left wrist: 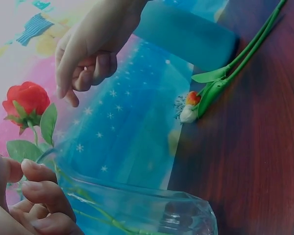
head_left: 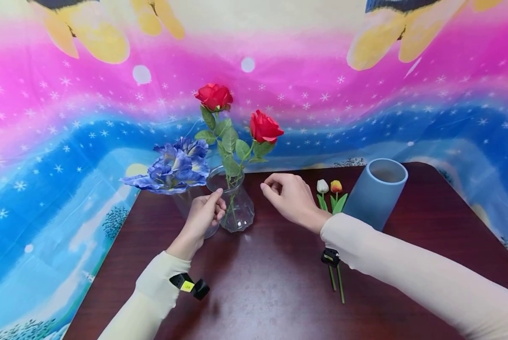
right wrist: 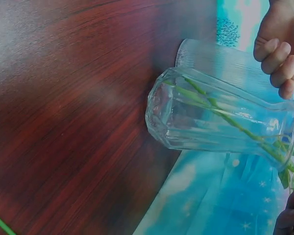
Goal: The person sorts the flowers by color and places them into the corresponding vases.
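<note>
A clear faceted glass vase (head_left: 238, 215) holds two red roses (head_left: 265, 126) with green leaves, their stems slanting inside the glass. My left hand (head_left: 204, 215) is beside its rim on the left, fingers loosely curled; whether they touch the glass is unclear. In the left wrist view those fingers (left wrist: 46, 196) show nothing between them. To the right of the vase, my right hand (head_left: 292, 196) hovers in the air, loosely curled and holding nothing. Behind my left hand, blue irises (head_left: 175, 167) fill another clear vase (right wrist: 201, 56).
Right of my right hand stands a blue-grey vase (head_left: 374, 196). Beside it a white tulip (head_left: 322, 186) and an orange tulip (head_left: 336, 187) lie on the dark wooden table (head_left: 254, 288), partly under my right forearm. A colorful printed cloth (head_left: 313, 113) hangs behind.
</note>
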`<state>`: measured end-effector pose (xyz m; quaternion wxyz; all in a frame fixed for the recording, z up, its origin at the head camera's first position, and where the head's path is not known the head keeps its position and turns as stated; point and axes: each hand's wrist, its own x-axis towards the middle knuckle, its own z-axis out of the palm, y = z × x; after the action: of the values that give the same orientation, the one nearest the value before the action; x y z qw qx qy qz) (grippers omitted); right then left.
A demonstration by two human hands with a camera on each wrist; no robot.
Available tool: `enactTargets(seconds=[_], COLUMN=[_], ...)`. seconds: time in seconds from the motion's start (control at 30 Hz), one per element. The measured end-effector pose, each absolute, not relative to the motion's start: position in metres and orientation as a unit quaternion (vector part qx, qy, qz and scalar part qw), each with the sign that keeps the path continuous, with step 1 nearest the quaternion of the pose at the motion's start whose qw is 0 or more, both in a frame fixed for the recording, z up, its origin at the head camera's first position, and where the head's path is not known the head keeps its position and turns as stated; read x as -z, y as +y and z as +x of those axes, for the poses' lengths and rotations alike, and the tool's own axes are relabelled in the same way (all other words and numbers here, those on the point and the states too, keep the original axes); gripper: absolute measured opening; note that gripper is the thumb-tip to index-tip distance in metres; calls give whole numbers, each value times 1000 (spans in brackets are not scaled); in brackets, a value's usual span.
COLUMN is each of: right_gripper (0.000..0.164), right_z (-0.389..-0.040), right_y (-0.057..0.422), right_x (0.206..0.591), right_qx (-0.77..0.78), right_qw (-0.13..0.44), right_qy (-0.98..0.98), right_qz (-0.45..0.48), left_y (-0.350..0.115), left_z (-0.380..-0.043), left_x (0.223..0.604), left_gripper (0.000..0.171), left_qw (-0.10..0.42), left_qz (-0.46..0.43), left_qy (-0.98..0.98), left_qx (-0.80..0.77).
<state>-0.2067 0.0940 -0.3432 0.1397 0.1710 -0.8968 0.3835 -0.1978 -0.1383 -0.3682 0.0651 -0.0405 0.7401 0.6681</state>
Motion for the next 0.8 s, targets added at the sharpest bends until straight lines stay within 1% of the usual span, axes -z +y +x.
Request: enactTargets(seconds=[0.37,0.57,0.8], right_gripper=[17,18,21], right_z=[-206,-206,-204], right_y=[112,120,124], right_x=[336,334,335], right_qx=[-373,-361,-335], right_qw=[125,116,118], right_qy=[-904,-911,-922], right_qz=[166,165,155], left_y=[-129,-125,-123], left_z=[-191,-189,-189], left_x=[363,362,361], left_gripper=[40,40,40], left_qw=[68,79,83], left_qz=[-6,8,17], left_qy=[738,741,748], left_qx=[-672,-667,-658])
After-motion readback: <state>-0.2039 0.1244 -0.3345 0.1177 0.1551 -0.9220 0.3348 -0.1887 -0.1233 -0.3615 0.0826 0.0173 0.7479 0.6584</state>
